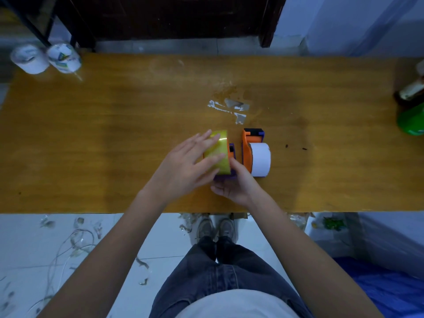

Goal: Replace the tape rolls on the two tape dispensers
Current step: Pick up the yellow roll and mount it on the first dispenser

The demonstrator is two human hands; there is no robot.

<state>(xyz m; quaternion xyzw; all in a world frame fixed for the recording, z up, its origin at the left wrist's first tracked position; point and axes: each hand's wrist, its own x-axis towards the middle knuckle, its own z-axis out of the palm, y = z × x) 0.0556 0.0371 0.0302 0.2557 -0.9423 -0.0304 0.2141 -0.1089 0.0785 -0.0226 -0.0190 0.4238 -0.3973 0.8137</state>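
From the head camera, a person is leaning over a wooden table [91, 134], the left hand [183, 166] lying flat with fingers spread against the side of a yellow tape roll [218, 154] seated on the near dispenser [231, 157]. The right hand [236, 187] is gripping that dispenser's purple base from below, fingers curled around it and largely hiding it. Just beside it, a second dispenser [249, 145] is carrying a white tape roll [260, 159]. Two blurred white rolls [46, 58] are sitting at the far left corner.
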